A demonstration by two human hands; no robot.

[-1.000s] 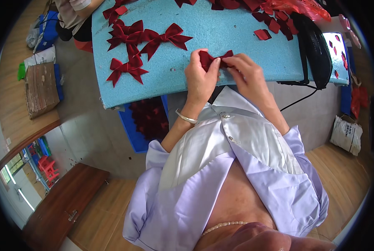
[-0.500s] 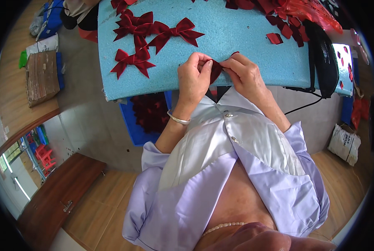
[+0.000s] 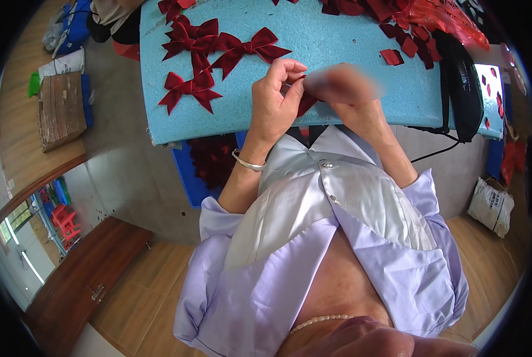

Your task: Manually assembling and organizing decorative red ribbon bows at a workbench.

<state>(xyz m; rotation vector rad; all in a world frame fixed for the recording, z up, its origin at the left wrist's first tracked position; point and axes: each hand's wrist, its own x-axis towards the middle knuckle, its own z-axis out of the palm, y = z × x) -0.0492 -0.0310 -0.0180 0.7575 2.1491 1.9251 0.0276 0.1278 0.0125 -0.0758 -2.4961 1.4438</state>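
Observation:
Near the front edge of the blue table [image 3: 361, 116], my left hand [image 3: 275, 101] pinches a dark red velvet ribbon piece [image 3: 306, 105] between thumb and fingers. My right hand [image 3: 350, 95] is right beside it, over the ribbon's other side. Its fingers are smeared, so their grip cannot be made out. Most of the ribbon is hidden behind my hands. To the left of them lie finished-looking red velvet bows: one nearest the edge [image 3: 189, 90], one with spread tails [image 3: 251, 50], and more behind.
Loose red pieces [image 3: 412, 44] lie at the back right, beside a red plastic bag [image 3: 456, 24]. A black pouch [image 3: 459, 89] hangs at the table's right edge. Below the table on the left stands a blue bin [image 3: 185, 178] of dark red items. A cardboard stack [image 3: 62, 110] is further left.
My right hand has lifted and turned over the ribbon, and it is now blurred. My left hand has shifted slightly, still pinching the ribbon. The bows have not moved on the table.

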